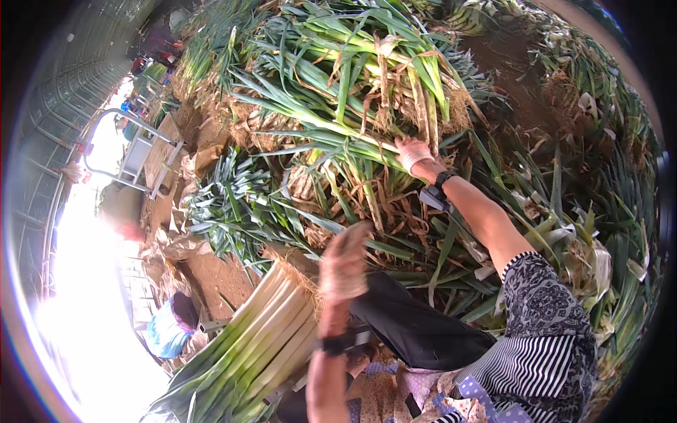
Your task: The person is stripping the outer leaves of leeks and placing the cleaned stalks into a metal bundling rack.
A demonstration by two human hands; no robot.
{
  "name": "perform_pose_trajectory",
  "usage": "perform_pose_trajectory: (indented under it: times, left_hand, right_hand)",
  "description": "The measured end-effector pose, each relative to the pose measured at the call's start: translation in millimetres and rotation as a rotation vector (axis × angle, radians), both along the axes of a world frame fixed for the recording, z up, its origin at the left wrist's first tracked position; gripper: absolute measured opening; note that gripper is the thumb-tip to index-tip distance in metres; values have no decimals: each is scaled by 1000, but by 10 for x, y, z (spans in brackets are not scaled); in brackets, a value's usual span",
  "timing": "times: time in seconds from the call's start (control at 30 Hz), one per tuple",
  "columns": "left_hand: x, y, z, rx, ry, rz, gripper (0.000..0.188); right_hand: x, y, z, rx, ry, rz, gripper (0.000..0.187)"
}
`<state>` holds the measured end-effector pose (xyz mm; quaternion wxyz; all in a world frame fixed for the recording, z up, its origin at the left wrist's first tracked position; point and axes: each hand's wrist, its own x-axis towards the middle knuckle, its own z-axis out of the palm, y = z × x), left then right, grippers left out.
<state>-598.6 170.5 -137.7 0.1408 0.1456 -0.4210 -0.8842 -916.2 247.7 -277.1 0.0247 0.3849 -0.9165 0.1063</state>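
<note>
My right hand (414, 154), in a pale glove, reaches out to the pile of leeks (338, 49). Its fingers close round the root end of a leek (356, 134) with long green leaves that point to the left. My left hand (344, 264) is raised nearer to me, in front of my knee, and smeared by motion, so its fingers are unclear. Beside it, at the lower left, lies a bundle of cleaned leeks (257, 328) with white shafts, its brown roots turned toward the pile.
A smaller heap of dark green leek tops (236, 204) lies left of the pile. Stripped leaves (564, 240) cover the ground on the right. A metal-framed cart (144, 155) stands at the left, with a blue and white bag (171, 326) nearer to me.
</note>
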Motion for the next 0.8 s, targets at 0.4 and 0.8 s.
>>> perform_pose_trajectory:
  times: [0.4, 0.8]
  left_hand:
    - [-1059, 449, -416, 310, -482, 593, 29]
    - [-1178, 577, -621, 361, -517, 416, 31]
  right_hand:
    - [287, 181, 355, -324, 10, -396, 58]
    - [-449, 567, -198, -642, -995, -583, 48]
